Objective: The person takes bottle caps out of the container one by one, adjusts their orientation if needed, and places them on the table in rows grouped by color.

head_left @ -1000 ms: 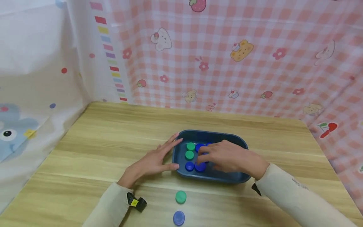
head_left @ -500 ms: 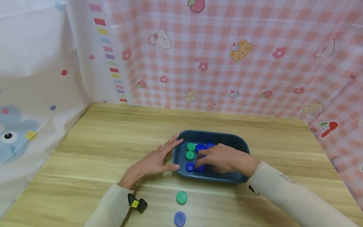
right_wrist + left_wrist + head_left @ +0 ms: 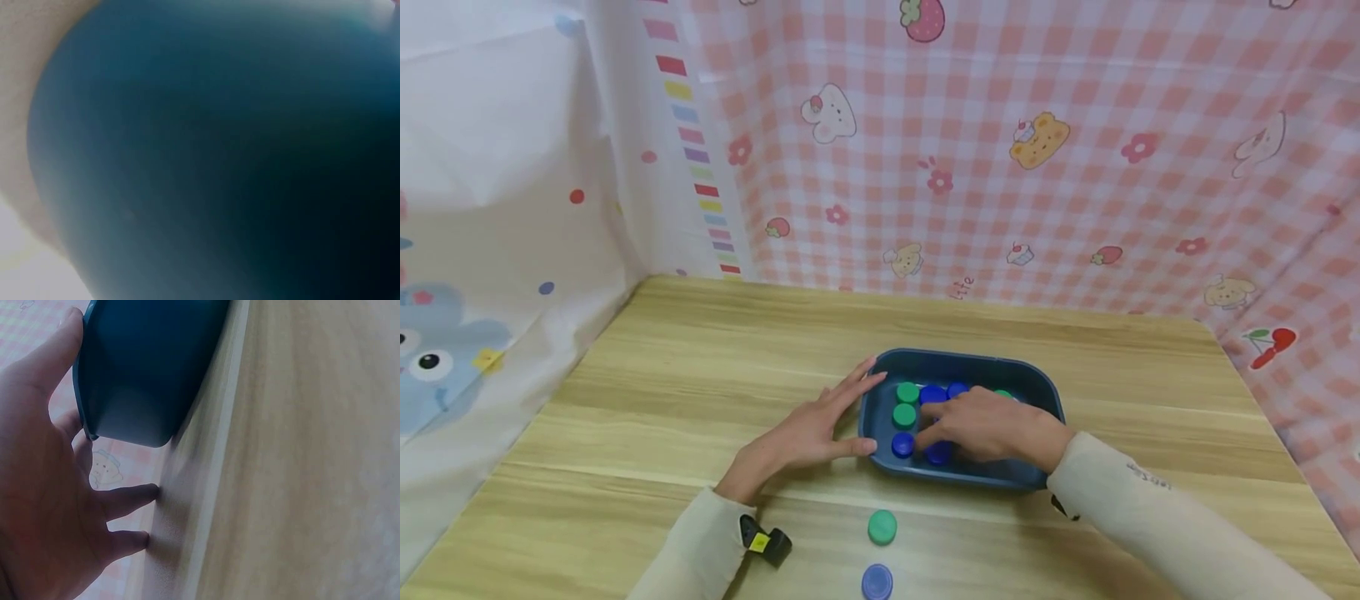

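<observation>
A dark blue tray (image 3: 1052, 392) holds several round green and blue bottle caps. My left hand (image 3: 801, 432) stands at its left end, thumb and fingers spread, touching the rim. In the left wrist view, the tray's outer wall (image 3: 144, 394) is beside the thumb, and two fingertips reach the table. My right hand (image 3: 988, 421) reaches into the tray among blue caps, thumb and index finger apart around one of them; I cannot tell whether it is pinched. A small blue cap (image 3: 903, 445) lies just left of the fingertips, two green caps (image 3: 904, 416) behind it. The right hand covers part of the tray.
On the wooden table (image 3: 700, 350) in front of the tray lie a green cap (image 3: 882, 527) and a paler blue cap (image 3: 877, 582). A pink checked cloth (image 3: 970, 200) hangs behind the table. The right wrist view is filled by the tray's blurred wall (image 3: 156, 156).
My right hand has shifted left and a little down inside the tray, uncovering a blue cap at the back and a green one behind the hand. The left hand stays at the rim.
</observation>
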`<state>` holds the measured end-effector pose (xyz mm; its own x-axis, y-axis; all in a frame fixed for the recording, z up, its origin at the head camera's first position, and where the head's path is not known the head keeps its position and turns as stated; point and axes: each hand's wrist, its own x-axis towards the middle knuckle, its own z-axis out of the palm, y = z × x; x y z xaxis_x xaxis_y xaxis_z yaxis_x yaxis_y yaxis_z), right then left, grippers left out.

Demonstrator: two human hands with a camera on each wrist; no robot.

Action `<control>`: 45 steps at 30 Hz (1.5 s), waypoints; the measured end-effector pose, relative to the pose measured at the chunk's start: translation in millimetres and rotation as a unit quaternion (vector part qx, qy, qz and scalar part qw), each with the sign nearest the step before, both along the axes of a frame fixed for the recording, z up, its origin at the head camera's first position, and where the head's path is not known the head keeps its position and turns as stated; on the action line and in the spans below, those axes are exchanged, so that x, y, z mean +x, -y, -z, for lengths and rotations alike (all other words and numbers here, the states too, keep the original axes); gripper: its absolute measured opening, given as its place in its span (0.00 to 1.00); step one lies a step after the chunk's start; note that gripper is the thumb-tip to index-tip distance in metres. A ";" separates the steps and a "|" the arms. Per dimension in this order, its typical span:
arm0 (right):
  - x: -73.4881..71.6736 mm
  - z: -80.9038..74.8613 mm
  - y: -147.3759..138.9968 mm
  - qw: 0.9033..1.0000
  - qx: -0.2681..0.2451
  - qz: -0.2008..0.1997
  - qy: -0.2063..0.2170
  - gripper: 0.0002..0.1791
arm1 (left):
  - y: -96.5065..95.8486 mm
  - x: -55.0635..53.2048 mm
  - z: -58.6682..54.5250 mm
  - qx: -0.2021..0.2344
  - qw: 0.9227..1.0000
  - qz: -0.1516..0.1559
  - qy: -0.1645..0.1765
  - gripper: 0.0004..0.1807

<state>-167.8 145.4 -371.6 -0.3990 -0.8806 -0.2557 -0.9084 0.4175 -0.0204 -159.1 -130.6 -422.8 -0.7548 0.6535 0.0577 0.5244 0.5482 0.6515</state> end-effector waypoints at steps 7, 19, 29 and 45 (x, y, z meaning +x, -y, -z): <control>-0.1 0.3 -0.1 1.000 0.001 0.005 0.004 0.19 | -0.5 1.1 -0.2 0.004 1.000 0.005 -0.003 0.45; 2.9 -12.6 -0.2 0.999 -0.017 0.019 0.024 0.18 | -3.4 1.4 1.3 0.008 1.000 0.009 -0.004 0.46; 11.2 -40.2 1.0 0.999 -0.030 0.009 -0.015 0.17 | -3.4 -0.7 -0.2 0.009 1.000 0.008 -0.005 0.45; 52.9 -61.3 -2.8 0.991 -0.072 -0.046 -0.102 0.19 | -1.6 -1.5 1.6 0.008 1.000 0.004 -0.010 0.45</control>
<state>-115.0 148.2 -310.2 -0.3455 -0.9372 -0.0482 -0.9340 0.3385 0.1140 -160.6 -129.1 -424.4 -0.7480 0.6586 0.0824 0.5416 0.5338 0.6494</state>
